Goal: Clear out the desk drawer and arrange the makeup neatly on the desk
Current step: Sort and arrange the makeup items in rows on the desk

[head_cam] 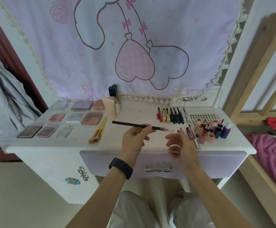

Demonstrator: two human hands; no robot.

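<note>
**A:** Head view, centre of frame: the left hand (134, 137) pinches a long black brush (129, 124) near its pale tip, holding it level above the desk (134, 111).

**B:** And the right hand (180, 145)?

**A:** Just beside that tip, fingers loosely spread, holding nothing.

**B:** The makeup?

**A:** Palettes (59, 124) sit in rows centre left, pencils (171, 115) are lined up right of centre, and small bottles (211, 130) cluster below them. The drawer (216, 162) is shut, lower centre.
</note>
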